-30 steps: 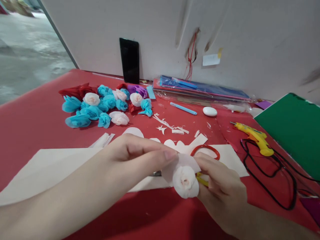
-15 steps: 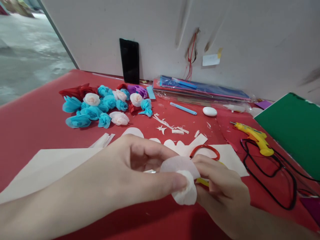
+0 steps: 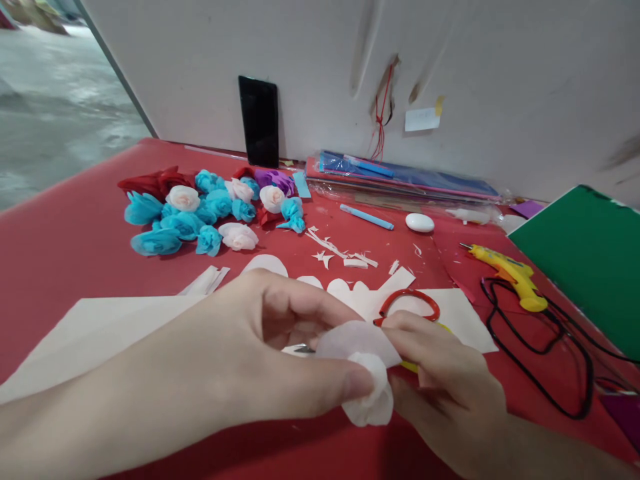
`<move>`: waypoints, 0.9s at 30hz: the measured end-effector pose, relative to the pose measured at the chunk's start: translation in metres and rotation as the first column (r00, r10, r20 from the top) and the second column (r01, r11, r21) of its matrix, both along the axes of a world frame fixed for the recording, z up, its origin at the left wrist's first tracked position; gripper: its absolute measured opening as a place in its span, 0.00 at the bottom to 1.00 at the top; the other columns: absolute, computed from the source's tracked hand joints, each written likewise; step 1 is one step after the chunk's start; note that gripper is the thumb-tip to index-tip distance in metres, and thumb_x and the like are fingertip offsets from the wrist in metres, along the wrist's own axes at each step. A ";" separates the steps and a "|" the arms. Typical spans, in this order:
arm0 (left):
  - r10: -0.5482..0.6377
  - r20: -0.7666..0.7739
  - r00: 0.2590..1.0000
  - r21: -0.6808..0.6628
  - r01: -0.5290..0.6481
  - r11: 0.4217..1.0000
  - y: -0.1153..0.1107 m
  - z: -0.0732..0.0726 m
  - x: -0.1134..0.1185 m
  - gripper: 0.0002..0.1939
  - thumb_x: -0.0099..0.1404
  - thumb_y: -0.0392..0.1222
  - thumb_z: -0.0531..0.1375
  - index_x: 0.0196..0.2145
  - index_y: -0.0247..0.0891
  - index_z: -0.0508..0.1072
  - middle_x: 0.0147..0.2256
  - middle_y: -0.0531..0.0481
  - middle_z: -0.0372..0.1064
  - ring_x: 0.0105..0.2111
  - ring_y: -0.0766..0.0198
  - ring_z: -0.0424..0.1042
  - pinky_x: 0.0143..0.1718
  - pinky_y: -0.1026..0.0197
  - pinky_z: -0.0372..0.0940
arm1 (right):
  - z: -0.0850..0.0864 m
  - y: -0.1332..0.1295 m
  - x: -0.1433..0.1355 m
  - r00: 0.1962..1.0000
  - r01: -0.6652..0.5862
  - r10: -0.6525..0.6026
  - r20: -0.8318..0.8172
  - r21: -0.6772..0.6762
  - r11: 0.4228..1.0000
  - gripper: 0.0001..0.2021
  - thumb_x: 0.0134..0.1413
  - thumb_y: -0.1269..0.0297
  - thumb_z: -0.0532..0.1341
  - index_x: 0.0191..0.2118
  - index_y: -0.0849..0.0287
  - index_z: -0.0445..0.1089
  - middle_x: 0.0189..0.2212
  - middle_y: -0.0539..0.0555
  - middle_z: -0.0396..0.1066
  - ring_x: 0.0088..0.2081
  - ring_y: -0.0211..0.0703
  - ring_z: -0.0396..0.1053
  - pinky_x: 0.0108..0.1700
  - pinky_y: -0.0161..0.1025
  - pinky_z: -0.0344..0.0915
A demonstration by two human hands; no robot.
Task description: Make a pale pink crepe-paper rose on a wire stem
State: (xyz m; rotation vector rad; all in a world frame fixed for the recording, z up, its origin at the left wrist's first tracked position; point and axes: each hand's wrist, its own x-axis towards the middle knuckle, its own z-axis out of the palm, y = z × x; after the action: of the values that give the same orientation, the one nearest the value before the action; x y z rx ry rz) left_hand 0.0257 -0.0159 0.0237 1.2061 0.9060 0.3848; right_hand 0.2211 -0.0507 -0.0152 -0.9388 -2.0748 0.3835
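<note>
A small white paper flower [image 3: 373,400] with a round translucent petal behind it is held between both hands, low in the centre. My left hand [image 3: 280,353] is closed on it, the thumb pressing its face. From the right, my right hand [image 3: 443,380] pinches the edge of the petal; its fingertips are partly hidden. Scissors with a red and yellow handle [image 3: 435,300] lie just behind the right hand, over a white paper sheet [image 3: 115,333]. White round paper pieces [image 3: 270,263] lie behind the left hand.
Blue, red, white and purple paper flowers [image 3: 183,223] are grouped at the left. A black phone [image 3: 260,123] leans on the wall. A blue pen [image 3: 367,217], a white oval object [image 3: 419,223], paper scraps [image 3: 355,263], a yellow glue gun [image 3: 515,273] with black cord and a green board [image 3: 585,260] surround the area.
The flower and its petal have moved slightly down. Both hands keep their hold, and the fingers have shifted a little, showing more of the red scissor handle.
</note>
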 end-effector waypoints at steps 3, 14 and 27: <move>0.007 -0.024 1.000 0.022 -0.007 1.000 0.000 0.001 0.000 0.04 0.54 0.41 0.65 0.26 0.48 0.81 0.22 0.66 0.76 0.25 0.72 0.73 0.29 0.75 0.65 | 0.000 -0.001 0.001 1.000 -0.003 0.003 0.005 -0.016 1.000 0.21 0.70 0.57 0.53 0.26 0.60 0.67 0.19 0.48 0.67 0.21 0.33 0.63 0.21 0.30 0.60; 0.016 -0.006 1.000 0.059 -0.015 0.998 0.008 -0.008 -0.003 0.04 0.54 0.40 0.67 0.29 0.50 0.82 0.27 0.62 0.81 0.30 0.69 0.80 0.31 0.77 0.70 | -0.011 -0.003 0.000 0.988 -0.057 0.038 -0.149 -0.130 0.990 0.18 0.65 0.62 0.59 0.25 0.64 0.74 0.20 0.54 0.72 0.22 0.37 0.68 0.24 0.33 0.65; 0.318 0.254 0.913 0.164 -0.365 0.917 0.016 -0.036 -0.001 0.03 0.61 0.46 0.67 0.31 0.48 0.82 0.32 0.61 0.80 0.34 0.71 0.76 0.36 0.79 0.68 | 0.001 -0.002 -0.006 0.930 0.055 -0.209 -0.303 -0.448 0.892 0.11 0.50 0.75 0.67 0.19 0.60 0.76 0.18 0.47 0.75 0.22 0.29 0.69 0.27 0.20 0.65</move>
State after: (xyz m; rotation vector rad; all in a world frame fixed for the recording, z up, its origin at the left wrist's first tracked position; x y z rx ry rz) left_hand 0.0247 0.0002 -0.0125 1.1633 0.8972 0.9024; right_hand 0.2149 -0.0532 -0.0139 -1.1717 -1.6172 0.8978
